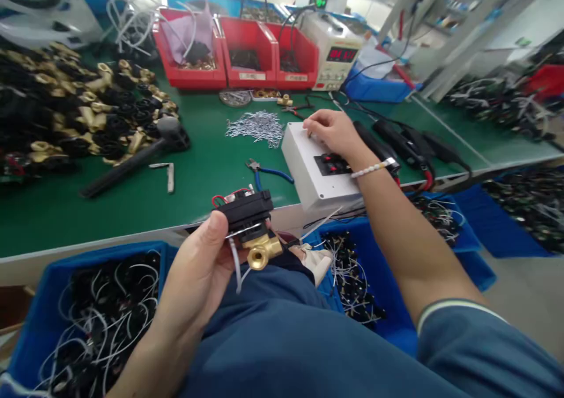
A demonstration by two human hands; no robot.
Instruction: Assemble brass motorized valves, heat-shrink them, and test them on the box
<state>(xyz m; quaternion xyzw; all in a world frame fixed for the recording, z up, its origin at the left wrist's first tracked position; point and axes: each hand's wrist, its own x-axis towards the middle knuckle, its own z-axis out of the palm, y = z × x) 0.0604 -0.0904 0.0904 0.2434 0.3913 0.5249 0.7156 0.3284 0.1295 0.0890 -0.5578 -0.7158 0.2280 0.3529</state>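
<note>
In my left hand [207, 257] is a brass valve with a black housing [247, 216], held above my lap. Red wires show on top of the housing, a thin metal pin crosses its front, and a white cable hangs down. My right hand [330, 130] rests on the far end of a light grey control box [312, 180], fingers curled with thumb and fingertip together at its top. Whatever small part they pinch is hidden. Red rocker switches [330, 164] sit near my wrist. Blue-handled cutters [268, 173] lie left of the box.
Metal clips [255, 127] are piled behind the cutters. A black hammer [141, 154] and brass-and-black valve parts [88, 110] occupy the left. Red bins [249, 79] and a power supply [332, 51] stand behind. Below the bench edge are blue crates [163, 268] of wired parts.
</note>
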